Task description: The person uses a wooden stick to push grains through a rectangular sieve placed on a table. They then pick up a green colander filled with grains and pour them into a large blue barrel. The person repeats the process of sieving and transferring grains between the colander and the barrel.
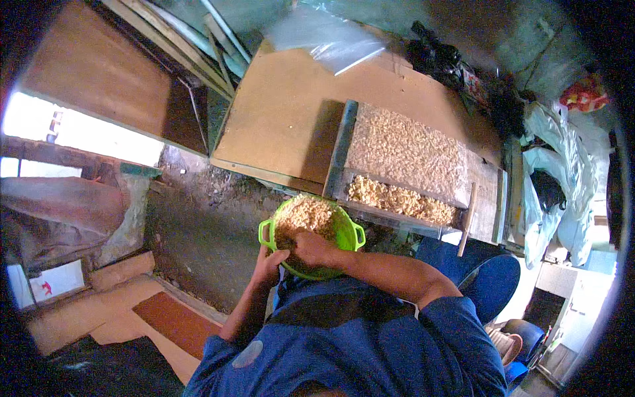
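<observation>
A bright green plastic basin with two loop handles (347,233) is held in front of my body. Pale, crumbly food pieces (305,211) are heaped inside it. My left hand (270,263) grips the basin's near left side, below the left handle. My right hand (315,248) reaches into the basin, its fingers hidden among the pieces. Just beyond the basin, to the right, a wooden tray (342,144) rests on a table. A flat layer of similar pieces (404,149) covers much of it, and a loose ridge of pieces (399,201) lies along its near side.
A wooden stick (468,218) lies across the tray's right part. The brown tabletop (273,114) extends behind, with a clear plastic sheet (327,37) at its far end. Black bags (436,54) and a whitish plastic bag (560,173) are at the right. Blue containers (523,335) stand lower right.
</observation>
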Available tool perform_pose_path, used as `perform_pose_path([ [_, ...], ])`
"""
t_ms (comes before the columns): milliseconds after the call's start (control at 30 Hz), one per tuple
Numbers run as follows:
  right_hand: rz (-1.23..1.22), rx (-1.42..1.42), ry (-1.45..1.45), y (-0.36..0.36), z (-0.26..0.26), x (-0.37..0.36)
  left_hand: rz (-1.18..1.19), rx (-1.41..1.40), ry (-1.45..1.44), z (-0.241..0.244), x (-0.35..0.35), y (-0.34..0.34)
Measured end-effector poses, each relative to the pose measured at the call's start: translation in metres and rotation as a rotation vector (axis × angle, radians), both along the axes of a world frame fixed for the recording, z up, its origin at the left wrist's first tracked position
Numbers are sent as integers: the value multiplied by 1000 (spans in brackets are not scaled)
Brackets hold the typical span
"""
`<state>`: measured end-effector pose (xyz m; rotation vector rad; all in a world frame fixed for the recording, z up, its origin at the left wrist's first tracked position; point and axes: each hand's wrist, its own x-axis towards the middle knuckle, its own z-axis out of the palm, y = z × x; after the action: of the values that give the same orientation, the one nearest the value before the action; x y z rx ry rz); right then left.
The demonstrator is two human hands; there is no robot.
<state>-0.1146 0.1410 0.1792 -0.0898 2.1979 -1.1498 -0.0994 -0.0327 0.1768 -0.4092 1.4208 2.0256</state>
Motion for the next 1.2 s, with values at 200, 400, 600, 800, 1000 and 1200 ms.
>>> perform_pose_path([
  [200,176,-94,-28,-8,-57,14,50,2,-85,-25,7,-10],
  [400,-707,-743,-733,25,7,14,-26,-77,272,-33,10,-13],
  [600,-940,-767,-446,88,44,-1,-65,-29,36,-38,5,-18],
  [800,-883,-270,191,153,67,-10,-83,-38,-12,-28,2,-14],
  [1000,-546,293,521,193,57,0,-182,-117,240,-65,11,-28],
  [1200,-537,275,524,187,61,-8,-73,-5,69,-7,-1,-6],
])
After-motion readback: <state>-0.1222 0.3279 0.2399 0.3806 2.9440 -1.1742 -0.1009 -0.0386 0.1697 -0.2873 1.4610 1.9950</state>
